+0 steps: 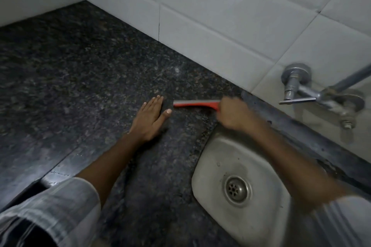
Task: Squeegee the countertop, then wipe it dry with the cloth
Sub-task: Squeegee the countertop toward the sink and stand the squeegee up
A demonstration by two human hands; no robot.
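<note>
A small red squeegee point(195, 104) with a grey blade lies low over the dark speckled granite countertop point(84, 70), blade running left to right. My right hand point(233, 114) grips its handle at the right end, just behind the sink's far corner; the hand is blurred. My left hand point(150, 119) rests flat on the counter with straight fingers, just left of the blade's tip and apart from it. No cloth is in view.
A steel sink point(202, 178) with a round drain point(237, 189) sits at the lower right. A metal wall tap point(301, 94) juts out above it. White tiled walls point(200, 16) bound the counter at the back and left. The counter's front edge runs at lower left.
</note>
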